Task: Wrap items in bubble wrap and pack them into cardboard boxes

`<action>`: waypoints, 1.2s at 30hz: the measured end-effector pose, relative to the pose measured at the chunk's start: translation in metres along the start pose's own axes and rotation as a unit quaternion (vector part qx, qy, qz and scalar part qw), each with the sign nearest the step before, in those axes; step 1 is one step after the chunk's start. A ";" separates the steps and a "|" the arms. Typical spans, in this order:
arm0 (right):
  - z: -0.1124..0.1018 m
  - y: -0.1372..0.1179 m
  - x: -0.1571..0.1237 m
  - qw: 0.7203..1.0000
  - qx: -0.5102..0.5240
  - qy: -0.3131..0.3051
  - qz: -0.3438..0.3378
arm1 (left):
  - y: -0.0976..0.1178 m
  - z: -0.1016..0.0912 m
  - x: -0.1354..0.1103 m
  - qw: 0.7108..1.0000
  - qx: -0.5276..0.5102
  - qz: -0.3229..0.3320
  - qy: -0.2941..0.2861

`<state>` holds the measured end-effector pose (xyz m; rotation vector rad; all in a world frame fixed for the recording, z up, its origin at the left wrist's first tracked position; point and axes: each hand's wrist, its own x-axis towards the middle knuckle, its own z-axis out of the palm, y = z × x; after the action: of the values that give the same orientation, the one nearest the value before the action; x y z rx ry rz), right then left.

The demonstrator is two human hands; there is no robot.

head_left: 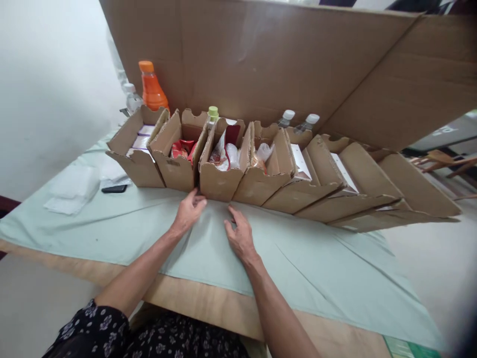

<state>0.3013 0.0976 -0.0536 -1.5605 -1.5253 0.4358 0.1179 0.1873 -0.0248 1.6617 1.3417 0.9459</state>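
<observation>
My left hand reaches to the foot of the cardboard bins, its fingertips at the gap beside a bin with a red packet. Its fingers are apart and hold nothing. To the right, my right hand rests low over the cloth with thumb and fingers apart, also holding nothing. Its fingertips are close to the front of a cardboard bin that contains a red-and-white packet and something white. Another bin beside it holds a clear plastic bag.
More bins stand in the row, one with white-and-purple boxes. Behind are an orange bottle, clear bottles and a tall cardboard panel. White sheets and a dark flat object lie left on the green cloth.
</observation>
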 end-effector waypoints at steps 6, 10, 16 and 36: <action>-0.006 -0.073 0.019 0.998 0.000 -0.055 -0.039 | -0.028 -0.045 -0.078 0.989 0.092 0.119 -0.014; 0.013 -0.145 0.074 0.986 -0.065 -0.113 -0.102 | -0.054 -0.064 -0.120 0.980 0.121 0.153 0.022; 0.038 -0.195 0.136 0.964 -0.236 -0.119 -0.028 | -0.053 -0.070 -0.134 0.987 0.056 0.107 0.103; -0.148 -0.107 -0.122 0.983 0.128 0.113 0.070 | -0.034 -0.070 -0.190 0.985 -0.124 -0.063 0.099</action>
<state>0.3261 -0.0821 0.0701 -1.4632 -1.1442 0.4962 0.0098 0.0128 -0.0404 1.3075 1.3790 1.1741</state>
